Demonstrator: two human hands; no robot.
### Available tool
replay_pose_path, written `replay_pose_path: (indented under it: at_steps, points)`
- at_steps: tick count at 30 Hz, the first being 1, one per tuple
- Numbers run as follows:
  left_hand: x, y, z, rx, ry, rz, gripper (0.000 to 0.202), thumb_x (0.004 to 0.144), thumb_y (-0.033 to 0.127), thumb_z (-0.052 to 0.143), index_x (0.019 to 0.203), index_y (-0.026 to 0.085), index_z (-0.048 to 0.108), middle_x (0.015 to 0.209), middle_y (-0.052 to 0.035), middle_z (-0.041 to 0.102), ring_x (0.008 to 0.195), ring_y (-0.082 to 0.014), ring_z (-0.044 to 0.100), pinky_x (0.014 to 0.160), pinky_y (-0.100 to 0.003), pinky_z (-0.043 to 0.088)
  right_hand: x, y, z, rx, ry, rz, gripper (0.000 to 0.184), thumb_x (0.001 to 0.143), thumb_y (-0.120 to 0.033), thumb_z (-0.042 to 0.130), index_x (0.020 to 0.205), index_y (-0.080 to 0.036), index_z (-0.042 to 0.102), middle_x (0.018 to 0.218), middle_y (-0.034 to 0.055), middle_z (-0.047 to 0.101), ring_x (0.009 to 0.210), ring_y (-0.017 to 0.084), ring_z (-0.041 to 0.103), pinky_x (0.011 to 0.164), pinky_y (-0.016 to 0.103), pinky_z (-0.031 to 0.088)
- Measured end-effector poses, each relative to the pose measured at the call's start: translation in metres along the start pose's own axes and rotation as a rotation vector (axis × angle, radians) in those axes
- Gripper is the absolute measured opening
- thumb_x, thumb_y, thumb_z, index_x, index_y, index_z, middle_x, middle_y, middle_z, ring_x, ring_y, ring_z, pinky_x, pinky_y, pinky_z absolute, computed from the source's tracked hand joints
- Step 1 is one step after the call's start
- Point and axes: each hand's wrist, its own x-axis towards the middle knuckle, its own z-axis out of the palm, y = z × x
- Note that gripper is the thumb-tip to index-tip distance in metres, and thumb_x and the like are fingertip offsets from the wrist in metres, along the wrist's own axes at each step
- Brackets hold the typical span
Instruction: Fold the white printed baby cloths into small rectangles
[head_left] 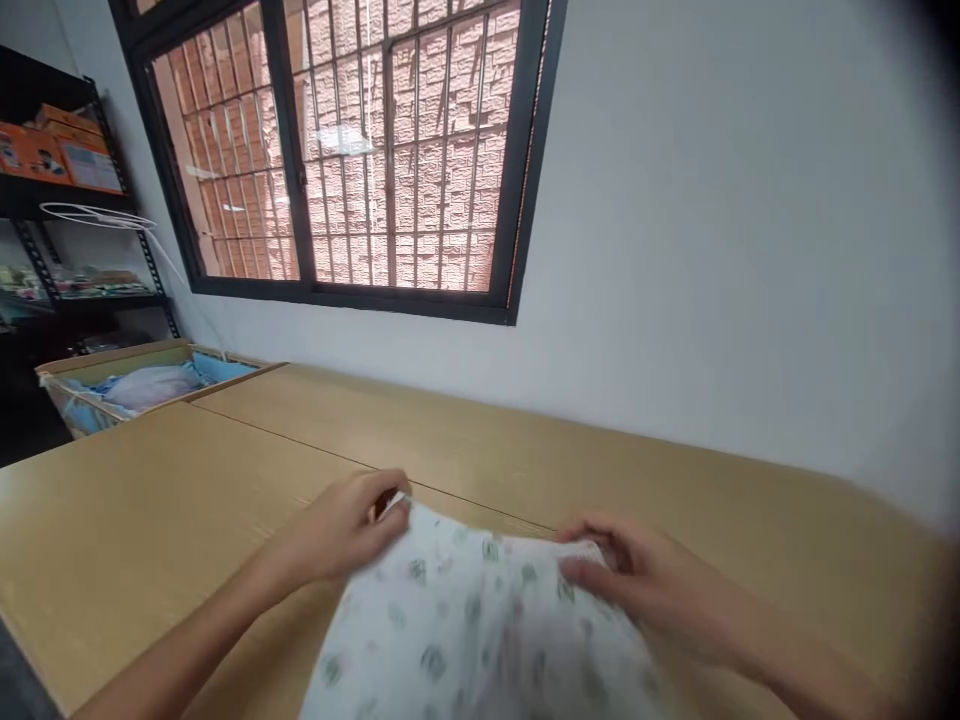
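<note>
A white cloth (480, 630) with small green prints lies on the wooden table (187, 500) in front of me. My left hand (341, 530) pinches the cloth's far left corner, fingers closed on the edge. My right hand (645, 580) grips the far right corner, fingers curled over the fabric. Both hands rest low on the table top, about a cloth's width apart. The cloth is blurred by motion.
An open cardboard box (127, 385) with pale fabric inside stands at the table's far left. Behind it is a black shelf rack (45, 200) with boxes. A barred window (352, 150) and a white wall (712, 250) run along the table's far edge.
</note>
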Motion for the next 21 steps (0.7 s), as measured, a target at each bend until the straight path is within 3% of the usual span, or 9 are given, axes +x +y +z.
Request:
replay_pose_path:
  at_steps: [3,5,7,10,13,15,19,20,21]
  points:
    - [0.077,-0.014,0.052,0.053,-0.07,0.061,0.015,0.095,0.022,0.049,0.089,0.019,0.062,0.086,-0.0008,0.067,0.083,-0.0164,0.062,0.074,-0.028,0.046,0.042,0.051,-0.001,-0.015,0.05,-0.003,0.026,0.086,-0.04,0.058,0.095,-0.021,0.073,0.093,0.0052,0.072,0.082,0.021,0.064,0.07,0.029,0.048]
    - [0.113,-0.026,0.087,0.101,-0.089,0.043,0.013,0.097,0.021,0.052,0.093,0.016,0.063,0.093,-0.0031,0.067,0.091,-0.0185,0.063,0.082,-0.033,0.049,0.072,0.084,0.007,-0.038,0.162,0.048,0.021,0.084,-0.029,0.057,0.09,-0.02,0.074,0.092,0.006,0.074,0.083,0.022,0.065,0.074,0.031,0.049]
    - [0.138,-0.034,0.116,0.153,-0.071,0.002,0.015,0.1,0.025,0.054,0.099,0.015,0.064,0.1,-0.005,0.067,0.098,-0.0206,0.063,0.091,-0.041,0.05,0.1,0.112,0.017,-0.053,0.241,0.095,0.02,0.083,-0.022,0.055,0.089,-0.018,0.073,0.095,0.0083,0.075,0.087,0.023,0.066,0.079,0.032,0.049]
    - [0.153,-0.028,0.142,0.205,-0.002,-0.076,0.024,0.102,0.03,0.052,0.118,0.014,0.061,0.116,-0.0091,0.064,0.112,-0.0252,0.06,0.099,-0.049,0.047,0.13,0.142,0.027,-0.084,0.377,0.154,0.026,0.086,-0.017,0.05,0.101,-0.016,0.071,0.103,0.0106,0.073,0.095,0.023,0.066,0.086,0.032,0.048]
    - [0.144,0.0,0.154,0.214,0.027,-0.055,0.031,0.103,0.026,0.048,0.13,0.013,0.053,0.13,-0.0137,0.058,0.122,-0.0285,0.055,0.102,-0.05,0.045,0.145,0.162,0.031,-0.118,0.451,0.185,0.026,0.09,-0.017,0.049,0.109,-0.015,0.067,0.102,0.0104,0.072,0.093,0.02,0.065,0.083,0.03,0.047]
    - [0.125,0.03,0.163,0.19,-0.031,0.067,0.028,0.101,0.023,0.047,0.124,0.012,0.057,0.126,-0.0139,0.061,0.12,-0.0278,0.056,0.102,-0.046,0.046,0.149,0.172,0.03,-0.144,0.465,0.199,0.021,0.09,-0.018,0.053,0.106,-0.014,0.066,0.098,0.009,0.071,0.088,0.019,0.065,0.079,0.029,0.047]
    - [0.066,0.091,0.204,0.095,-0.305,0.365,0.025,0.091,0.044,0.059,0.099,0.021,0.065,0.091,-0.0077,0.073,0.083,-0.0272,0.07,0.078,-0.041,0.056,0.151,0.188,0.028,-0.193,0.44,0.247,0.012,0.089,-0.022,0.061,0.098,-0.014,0.064,0.094,0.0062,0.069,0.083,0.017,0.062,0.076,0.03,0.045]
    - [0.052,0.103,0.218,0.075,-0.373,0.431,0.027,0.083,0.045,0.068,0.094,0.021,0.066,0.086,-0.0088,0.073,0.078,-0.0294,0.071,0.073,-0.042,0.057,0.151,0.19,0.027,-0.202,0.424,0.264,0.012,0.089,-0.024,0.062,0.097,-0.014,0.064,0.094,0.006,0.068,0.082,0.017,0.061,0.076,0.03,0.045]
    - [0.039,0.113,0.232,0.055,-0.459,0.497,0.018,0.077,0.035,0.075,0.083,0.02,0.066,0.076,-0.0104,0.072,0.071,-0.0313,0.071,0.066,-0.042,0.056,0.15,0.192,0.027,-0.208,0.406,0.281,0.014,0.089,-0.027,0.064,0.096,-0.015,0.063,0.095,0.0059,0.068,0.082,0.017,0.061,0.076,0.03,0.045]
